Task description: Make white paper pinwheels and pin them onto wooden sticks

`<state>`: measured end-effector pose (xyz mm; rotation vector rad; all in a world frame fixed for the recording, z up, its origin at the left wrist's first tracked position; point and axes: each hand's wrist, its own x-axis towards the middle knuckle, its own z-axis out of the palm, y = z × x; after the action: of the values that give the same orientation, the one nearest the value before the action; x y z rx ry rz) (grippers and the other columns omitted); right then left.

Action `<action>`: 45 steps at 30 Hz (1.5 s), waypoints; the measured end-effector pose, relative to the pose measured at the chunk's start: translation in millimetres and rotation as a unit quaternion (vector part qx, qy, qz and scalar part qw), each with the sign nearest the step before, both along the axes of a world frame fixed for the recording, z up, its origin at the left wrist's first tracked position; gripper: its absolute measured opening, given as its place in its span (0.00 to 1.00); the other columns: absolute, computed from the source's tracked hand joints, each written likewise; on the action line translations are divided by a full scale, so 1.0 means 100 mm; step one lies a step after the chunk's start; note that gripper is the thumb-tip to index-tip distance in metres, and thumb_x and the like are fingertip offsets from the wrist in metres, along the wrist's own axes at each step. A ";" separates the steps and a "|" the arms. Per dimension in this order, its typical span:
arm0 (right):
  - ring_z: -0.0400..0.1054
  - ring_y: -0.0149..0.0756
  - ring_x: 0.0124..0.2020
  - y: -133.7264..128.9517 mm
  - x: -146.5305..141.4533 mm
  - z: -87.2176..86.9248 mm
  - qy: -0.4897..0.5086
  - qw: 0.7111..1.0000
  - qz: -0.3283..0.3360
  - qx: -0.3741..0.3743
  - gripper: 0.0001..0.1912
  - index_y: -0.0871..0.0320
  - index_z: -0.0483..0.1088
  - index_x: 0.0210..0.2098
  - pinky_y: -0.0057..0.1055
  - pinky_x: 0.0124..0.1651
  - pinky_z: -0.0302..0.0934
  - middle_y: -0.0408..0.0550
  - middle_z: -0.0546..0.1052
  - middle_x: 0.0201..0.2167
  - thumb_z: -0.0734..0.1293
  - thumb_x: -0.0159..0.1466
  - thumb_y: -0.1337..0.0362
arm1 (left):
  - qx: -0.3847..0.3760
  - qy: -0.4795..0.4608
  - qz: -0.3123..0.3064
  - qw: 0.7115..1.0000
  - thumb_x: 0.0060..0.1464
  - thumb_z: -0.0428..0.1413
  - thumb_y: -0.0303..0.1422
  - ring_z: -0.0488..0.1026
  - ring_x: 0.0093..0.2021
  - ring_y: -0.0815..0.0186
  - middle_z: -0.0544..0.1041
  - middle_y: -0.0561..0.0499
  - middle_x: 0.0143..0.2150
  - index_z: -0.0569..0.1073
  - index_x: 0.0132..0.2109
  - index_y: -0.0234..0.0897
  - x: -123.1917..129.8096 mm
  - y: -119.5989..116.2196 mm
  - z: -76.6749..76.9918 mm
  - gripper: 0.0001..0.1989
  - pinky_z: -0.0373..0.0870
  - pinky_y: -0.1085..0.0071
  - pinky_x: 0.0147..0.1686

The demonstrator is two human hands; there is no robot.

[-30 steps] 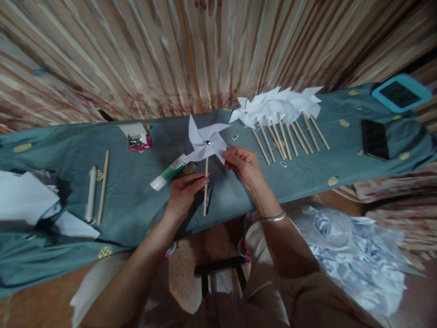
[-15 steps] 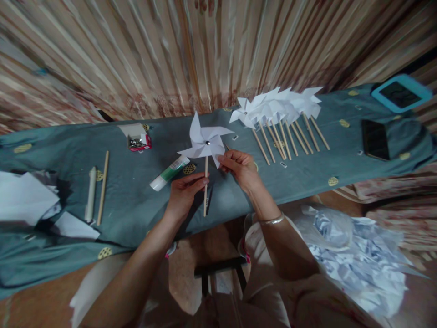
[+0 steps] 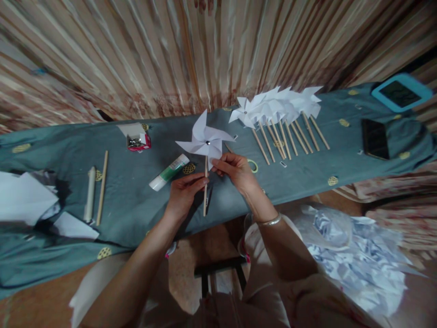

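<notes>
A white paper pinwheel point(image 3: 214, 135) stands upright above the table, a shiny pin at its centre and a wooden stick below. My left hand point(image 3: 184, 192) is closed on the stick, thumb and fingers pinching it partway down. With thumb and forefinger my right hand point(image 3: 235, 169) pinches the tip of the pinwheel's lower blade. Just left of the pinwheel lies a glue stick point(image 3: 169, 172) with a green label. Partly covered by my right hand, a pair of scissors shows a pale green handle point(image 3: 252, 166).
Several finished pinwheels point(image 3: 276, 109) lie in a row at the back right. A red pin box point(image 3: 139, 142), a loose wooden stick point(image 3: 102, 187), a pale rod point(image 3: 90, 195) and paper sheets point(image 3: 25, 198) are leftward. A phone point(image 3: 375, 139) and blue-framed tablet point(image 3: 401, 93) lie far right.
The pinwheel's blades have turned clockwise on the pin. My right hand has shifted a little left and down with the blade. My left hand stays on the stick.
</notes>
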<state>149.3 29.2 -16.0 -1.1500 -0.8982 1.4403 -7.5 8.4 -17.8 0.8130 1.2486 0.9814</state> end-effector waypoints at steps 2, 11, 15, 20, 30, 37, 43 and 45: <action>0.60 0.25 0.20 0.00 -0.01 0.00 0.006 1.000 -0.003 0.001 0.24 0.56 0.70 0.18 0.26 0.25 0.54 0.42 0.76 0.20 0.79 0.43 0.45 | 0.001 -0.003 -0.002 1.000 0.29 0.73 0.41 0.72 0.29 0.67 0.81 0.49 0.29 0.84 0.32 0.37 0.00 0.00 0.01 0.19 0.71 0.68 0.37; 0.61 0.26 0.21 0.00 -0.03 -0.02 -0.004 1.000 0.011 0.008 0.23 0.57 0.71 0.18 0.27 0.26 0.56 0.42 0.76 0.20 0.79 0.45 0.46 | 0.003 -0.013 -0.005 1.000 0.30 0.73 0.40 0.72 0.29 0.68 0.82 0.50 0.30 0.84 0.32 0.37 0.00 -0.01 0.00 0.18 0.71 0.69 0.36; 0.60 0.25 0.20 0.00 -0.06 -0.01 -0.012 1.000 0.008 0.009 0.22 0.57 0.71 0.18 0.27 0.27 0.57 0.41 0.75 0.19 0.80 0.43 0.48 | 0.000 -0.008 -0.008 1.000 0.31 0.73 0.40 0.72 0.28 0.68 0.81 0.50 0.30 0.84 0.33 0.36 -0.01 -0.01 -0.02 0.18 0.71 0.69 0.36; 0.60 0.25 0.20 0.00 -0.05 0.01 -0.019 1.000 0.000 0.004 0.24 0.57 0.72 0.18 0.26 0.26 0.56 0.40 0.75 0.18 0.80 0.40 0.46 | 0.002 0.006 -0.009 1.000 0.31 0.72 0.42 0.72 0.28 0.68 0.81 0.49 0.30 0.84 0.33 0.35 -0.01 -0.01 0.01 0.20 0.71 0.69 0.35; 0.63 0.25 0.21 0.02 0.37 0.00 -0.058 0.996 -0.055 0.033 0.28 0.57 0.75 0.23 0.26 0.27 0.56 0.42 0.77 0.21 0.74 0.46 0.36 | 0.002 0.003 -0.003 1.000 0.31 0.73 0.42 0.73 0.29 0.67 0.82 0.49 0.30 0.84 0.33 0.36 -0.04 0.01 0.00 0.20 0.72 0.68 0.36; 0.68 0.28 0.27 0.10 0.37 -0.07 -0.024 0.991 -0.115 0.067 0.26 0.54 0.77 0.30 0.27 0.29 0.59 0.41 0.78 0.27 0.74 0.48 0.37 | 0.028 0.033 -0.034 0.999 0.33 0.72 0.43 0.75 0.33 0.64 0.83 0.48 0.33 0.84 0.33 0.36 -0.04 -0.01 -0.04 0.19 0.72 0.68 0.38; 0.64 0.27 0.23 0.11 0.34 0.00 -0.008 0.991 -0.120 0.062 0.23 0.55 0.75 0.25 0.26 0.28 0.59 0.39 0.74 0.21 0.78 0.44 0.43 | 0.042 0.054 -0.057 0.996 0.34 0.72 0.44 0.76 0.33 0.63 0.83 0.47 0.33 0.84 0.34 0.36 -0.05 -0.01 -0.07 0.19 0.72 0.68 0.37; 0.64 0.27 0.23 0.11 0.34 0.02 -0.006 0.992 -0.116 0.056 0.23 0.55 0.75 0.25 0.27 0.28 0.59 0.39 0.75 0.21 0.79 0.43 0.43 | 0.040 0.051 -0.055 0.996 0.34 0.72 0.44 0.76 0.33 0.63 0.83 0.47 0.33 0.84 0.34 0.37 -0.05 0.00 -0.08 0.20 0.72 0.68 0.37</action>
<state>183.6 40.2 -14.1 -1.1394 -0.8141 1.1804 -12.7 7.9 -25.7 0.9938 1.2432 0.9146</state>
